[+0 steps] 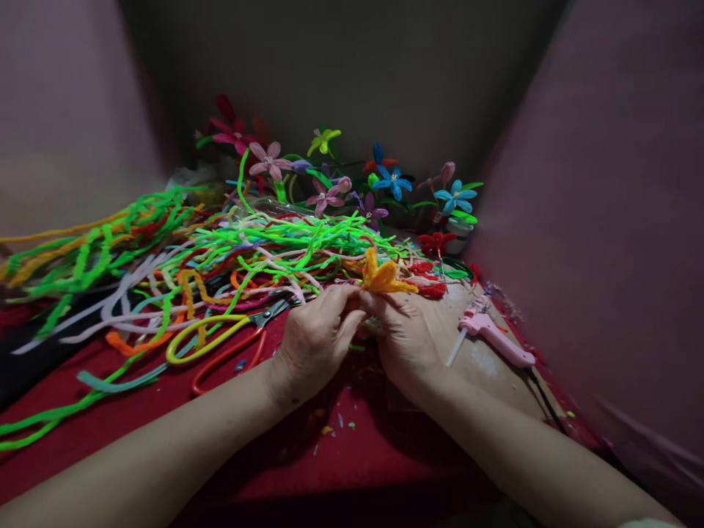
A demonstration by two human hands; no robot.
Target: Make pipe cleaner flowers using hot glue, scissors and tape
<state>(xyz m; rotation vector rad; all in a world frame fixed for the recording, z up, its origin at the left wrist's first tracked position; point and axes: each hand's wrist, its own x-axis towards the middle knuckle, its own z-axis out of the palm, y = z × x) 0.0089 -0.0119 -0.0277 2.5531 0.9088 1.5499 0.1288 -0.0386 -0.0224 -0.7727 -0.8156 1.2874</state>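
Two hands (316, 334), one orange flower (380, 277) held

orange flower (379, 277) between left grip (319, 330) and right grip (405, 341), scissors (265, 317), glue gun (495, 337) nearby

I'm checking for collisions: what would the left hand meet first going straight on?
The left hand would probably meet the right hand first, just below the orange flower, though depth is unclear.
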